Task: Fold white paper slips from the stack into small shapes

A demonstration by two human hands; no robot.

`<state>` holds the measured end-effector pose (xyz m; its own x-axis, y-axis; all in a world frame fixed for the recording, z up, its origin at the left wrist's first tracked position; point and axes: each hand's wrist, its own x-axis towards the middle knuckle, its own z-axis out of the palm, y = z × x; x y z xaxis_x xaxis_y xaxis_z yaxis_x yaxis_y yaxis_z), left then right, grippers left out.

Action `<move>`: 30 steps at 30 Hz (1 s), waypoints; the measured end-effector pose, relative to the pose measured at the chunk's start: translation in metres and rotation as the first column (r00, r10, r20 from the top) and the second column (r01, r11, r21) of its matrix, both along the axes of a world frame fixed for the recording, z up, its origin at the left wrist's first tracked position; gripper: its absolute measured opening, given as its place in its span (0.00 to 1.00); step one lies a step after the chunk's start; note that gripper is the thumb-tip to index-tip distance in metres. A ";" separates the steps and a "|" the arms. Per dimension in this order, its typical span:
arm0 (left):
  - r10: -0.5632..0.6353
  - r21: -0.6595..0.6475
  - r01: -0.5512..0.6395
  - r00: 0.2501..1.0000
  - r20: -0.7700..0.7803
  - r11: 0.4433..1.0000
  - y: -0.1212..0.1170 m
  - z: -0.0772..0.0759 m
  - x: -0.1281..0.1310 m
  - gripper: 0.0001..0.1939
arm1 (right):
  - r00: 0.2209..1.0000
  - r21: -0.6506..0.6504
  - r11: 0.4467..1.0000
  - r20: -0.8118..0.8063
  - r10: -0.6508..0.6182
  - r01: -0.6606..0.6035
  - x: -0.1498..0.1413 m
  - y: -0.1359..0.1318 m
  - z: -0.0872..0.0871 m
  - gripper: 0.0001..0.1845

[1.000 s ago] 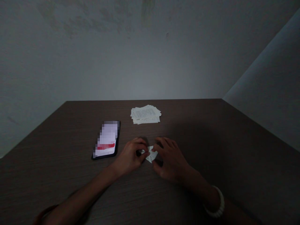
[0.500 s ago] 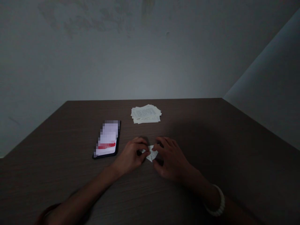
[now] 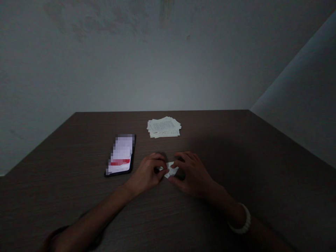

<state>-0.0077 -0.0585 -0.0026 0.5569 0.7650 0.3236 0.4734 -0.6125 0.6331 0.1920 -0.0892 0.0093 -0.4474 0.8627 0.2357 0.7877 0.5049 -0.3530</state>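
Lower centre of the frame, the left hand (image 3: 150,172) has fingers clamped on the small paper (image 3: 172,172), likely steadying it; the right hand (image 3: 194,176), fingers parted, brackets its edge.

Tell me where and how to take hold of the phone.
Probably best by its two long edges, near the middle, coming from above: the phone seems to lie flat, screen up, so its thin sides offer the likeliest hold. The left grip is nearer, though its fingers are on the small paper.
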 end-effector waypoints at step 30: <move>0.004 0.001 -0.004 1.000 0.007 1.000 0.001 0.000 0.000 0.04 | 1.000 -0.031 0.999 0.001 0.019 -0.019 0.003 0.000 0.003 0.18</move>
<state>-0.0081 -0.0577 -0.0030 0.5518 0.7666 0.3284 0.4712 -0.6115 0.6356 0.1949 -0.0888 0.0122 -0.4637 0.8610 0.2088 0.7786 0.5085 -0.3678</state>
